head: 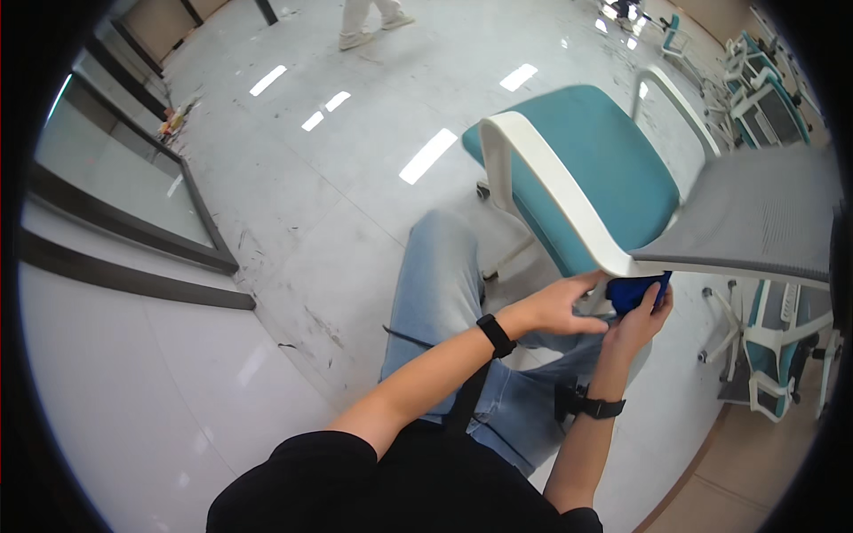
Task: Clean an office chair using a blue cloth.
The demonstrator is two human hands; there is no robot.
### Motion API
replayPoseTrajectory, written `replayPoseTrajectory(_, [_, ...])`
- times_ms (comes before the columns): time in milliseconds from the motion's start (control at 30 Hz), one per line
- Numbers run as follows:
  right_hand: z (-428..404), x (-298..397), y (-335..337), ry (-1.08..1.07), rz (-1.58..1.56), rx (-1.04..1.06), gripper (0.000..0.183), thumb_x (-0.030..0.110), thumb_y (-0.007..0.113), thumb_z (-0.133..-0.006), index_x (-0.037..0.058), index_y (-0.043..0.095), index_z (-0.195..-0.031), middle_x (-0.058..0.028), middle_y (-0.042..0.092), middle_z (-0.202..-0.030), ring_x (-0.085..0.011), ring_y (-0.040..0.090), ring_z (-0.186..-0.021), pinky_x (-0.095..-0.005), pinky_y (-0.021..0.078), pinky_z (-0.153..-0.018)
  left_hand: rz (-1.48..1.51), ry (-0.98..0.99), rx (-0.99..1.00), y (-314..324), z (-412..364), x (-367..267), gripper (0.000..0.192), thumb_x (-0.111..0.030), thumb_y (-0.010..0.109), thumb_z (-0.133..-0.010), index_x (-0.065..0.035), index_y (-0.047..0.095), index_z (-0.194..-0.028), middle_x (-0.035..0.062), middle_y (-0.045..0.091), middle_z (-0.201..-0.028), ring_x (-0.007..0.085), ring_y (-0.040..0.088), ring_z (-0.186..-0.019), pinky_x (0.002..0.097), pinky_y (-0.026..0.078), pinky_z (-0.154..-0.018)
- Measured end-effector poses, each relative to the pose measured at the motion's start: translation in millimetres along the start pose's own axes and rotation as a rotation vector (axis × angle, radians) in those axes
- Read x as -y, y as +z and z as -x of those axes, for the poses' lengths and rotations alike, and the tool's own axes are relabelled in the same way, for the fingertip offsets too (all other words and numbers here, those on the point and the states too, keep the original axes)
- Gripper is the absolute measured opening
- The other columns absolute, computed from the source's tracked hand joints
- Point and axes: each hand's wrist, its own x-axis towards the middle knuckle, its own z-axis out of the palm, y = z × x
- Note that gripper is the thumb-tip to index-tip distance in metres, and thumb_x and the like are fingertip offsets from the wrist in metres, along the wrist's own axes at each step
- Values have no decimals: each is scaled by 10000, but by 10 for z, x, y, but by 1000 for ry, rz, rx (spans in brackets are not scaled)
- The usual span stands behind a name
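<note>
An office chair with a teal seat (586, 166), white armrests (553, 180) and a grey mesh backrest (753, 206) stands before me at the right. My right hand (640, 320) holds a dark blue cloth (630, 293) below the rear end of the near armrest, where the backrest starts. Just left of the cloth is my left hand (560, 306), thumb and fingers spread, its fingertips at the underside of the armrest; whether they touch it cannot be told. Part of the cloth is hidden by my right fingers and the chair frame.
Several more teal and white chairs (773, 346) are at the right and far right. A dark-framed glass panel (133, 180) runs along the left. A person's legs (363, 23) are at the top, and part of another person is farther right. My jeans-clad knee (440, 260) is beside the chair.
</note>
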Motion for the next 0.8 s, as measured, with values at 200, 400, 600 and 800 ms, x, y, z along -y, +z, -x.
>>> replayPoseTrajectory(200, [-462,273,-203,-250,257,31,352,155,671,-946,-21,616,-1245,-139,632,-1193,-194,598,-1054,-311,485,-931,-20,-210,-8,-15,62,65,503,-275,760,-807,6,634,-1203,154,685,-1147,261,673,-963,363,523,-875])
replayPoseTrajectory(400, [-736,573,-156,-355,700,228,295,201,692,-893,28,710,-1132,-136,694,-1097,-212,651,-983,-320,497,-888,13,-272,49,-53,223,156,404,-276,729,-824,2,662,-1109,147,708,-1026,255,679,-897,360,525,-803])
replayPoseTrajectory(600, [-490,736,132,-598,891,323,236,168,677,-860,49,717,-1060,-135,695,-1051,-295,668,-974,-366,510,-883,81,-413,-55,-206,310,200,322,-239,705,-886,-21,662,-1120,89,708,-1048,161,666,-926,303,496,-813])
replayPoseTrajectory(800, [-138,581,223,-665,830,568,188,80,668,-845,44,707,-1025,-153,675,-1001,-330,662,-931,-387,515,-823,184,-512,-357,-519,355,566,258,-219,700,-898,-5,660,-1037,65,691,-933,148,628,-843,294,496,-781])
